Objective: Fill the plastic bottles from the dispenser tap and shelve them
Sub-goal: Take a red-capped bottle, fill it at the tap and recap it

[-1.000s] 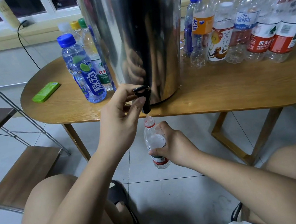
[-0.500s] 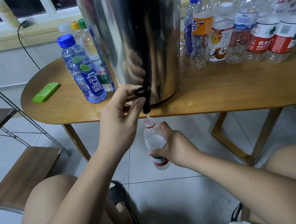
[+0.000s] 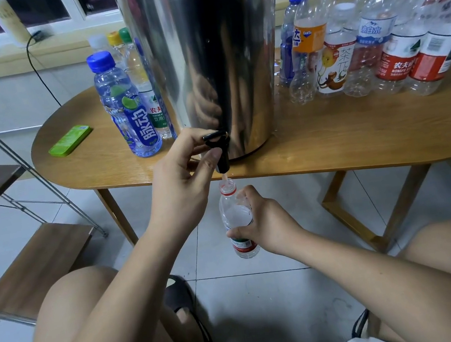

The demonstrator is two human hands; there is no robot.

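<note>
1. Head view: the left hand (image 3: 182, 183) pinches the black tap (image 3: 220, 154) of the steel dispenser (image 3: 209, 55), probably to hold it open.
2. The right hand (image 3: 265, 223) grips a clear bottle (image 3: 236, 216) below the table (image 3: 332, 142) edge. Its mouth sits under the spout to catch a thin stream, and its fill level is unclear.
3. The blue-capped bottle (image 3: 125, 106) holds water, and the capped bottles on the right (image 3: 374, 37) look empty.

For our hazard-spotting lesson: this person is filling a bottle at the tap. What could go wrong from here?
The bottle has a narrow mouth under the tap; if the right hand drifts, water could hit the tiled floor. If the left hand holds the lever open too long, the bottle may overflow.
</note>
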